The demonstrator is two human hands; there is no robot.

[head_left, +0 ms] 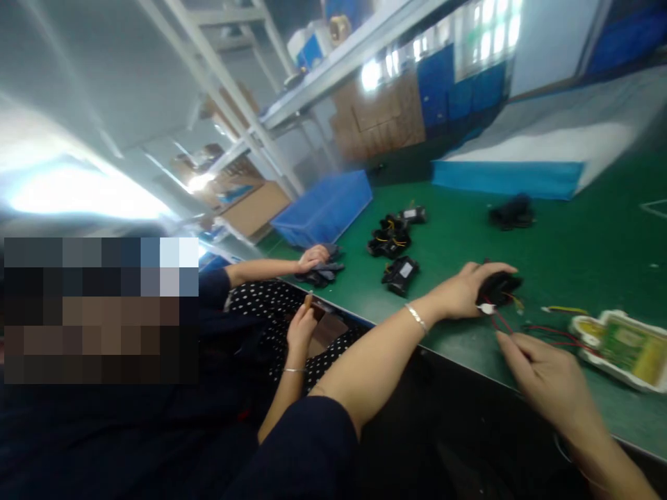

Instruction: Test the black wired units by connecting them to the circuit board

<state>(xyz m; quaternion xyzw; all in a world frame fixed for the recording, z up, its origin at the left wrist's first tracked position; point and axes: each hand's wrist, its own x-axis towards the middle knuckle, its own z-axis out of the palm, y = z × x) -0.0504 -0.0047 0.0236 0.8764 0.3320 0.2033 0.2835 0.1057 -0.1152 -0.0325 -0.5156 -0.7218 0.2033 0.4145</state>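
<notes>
Gripping black fan [500,288], label unreadable, left hand [461,292]

Factory assembly workshop, long green workbench [573,243], metal shelving [292,104] with cardboard boxes [255,205] far left, blue parts bin [326,208], black wired components [390,239] scattered mid-bench, co-worker [260,298] seated left

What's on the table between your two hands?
In the head view, thin red wires run from the black part under the left hand toward the right hand.
</notes>
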